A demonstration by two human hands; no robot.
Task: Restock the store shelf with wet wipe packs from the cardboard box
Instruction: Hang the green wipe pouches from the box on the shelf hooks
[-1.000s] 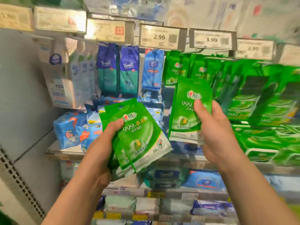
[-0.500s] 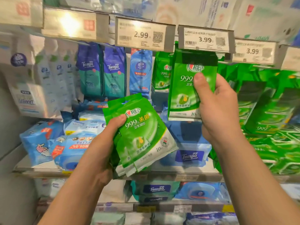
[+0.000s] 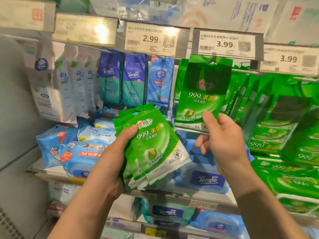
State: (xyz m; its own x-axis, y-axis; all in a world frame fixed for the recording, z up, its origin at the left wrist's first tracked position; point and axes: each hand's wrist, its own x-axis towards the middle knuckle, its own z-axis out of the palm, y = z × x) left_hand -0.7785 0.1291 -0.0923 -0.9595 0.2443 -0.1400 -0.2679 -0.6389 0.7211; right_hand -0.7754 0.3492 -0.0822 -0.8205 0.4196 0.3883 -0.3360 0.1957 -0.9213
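Right hand pinches a glossy green plastic wet-wipe pack hanging beneath the 3.99 price tag; left hand grips a fanned stack of identical green packs.

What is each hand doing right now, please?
Left hand: grips a stack of green wipe packs.
Right hand: pinches the bottom edge of a single green pack hanging under the 3.99 price tag.
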